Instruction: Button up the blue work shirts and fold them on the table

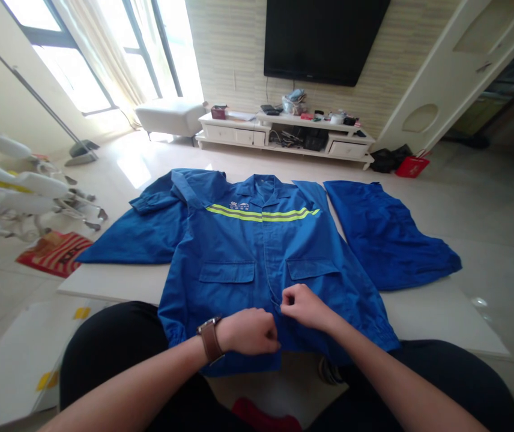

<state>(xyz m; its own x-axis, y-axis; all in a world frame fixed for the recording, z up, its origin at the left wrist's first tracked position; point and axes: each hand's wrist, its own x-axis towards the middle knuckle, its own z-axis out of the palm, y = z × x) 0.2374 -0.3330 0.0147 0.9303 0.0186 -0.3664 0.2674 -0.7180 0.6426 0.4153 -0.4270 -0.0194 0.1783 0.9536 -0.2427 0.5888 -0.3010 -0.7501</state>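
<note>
A blue work jacket (230,243) lies front side up on a low table, its collar away from me and a yellow-and-grey reflective stripe across the chest. My left hand (248,331), with a brown-strapped watch (210,339) on the wrist, is closed on the lower front of the jacket by the opening. My right hand (304,306) is pinched on the front edge of the jacket just below the right pocket flap. The fingertips of both hands are mostly hidden.
Folded blue garments lie left (135,234) and right (387,234) of the jacket on the white table (441,318). A red striped bag (54,252) and cone-shaped spools (41,183) are at left. Beyond stand a TV cabinet (232,133) and a white bench (171,117).
</note>
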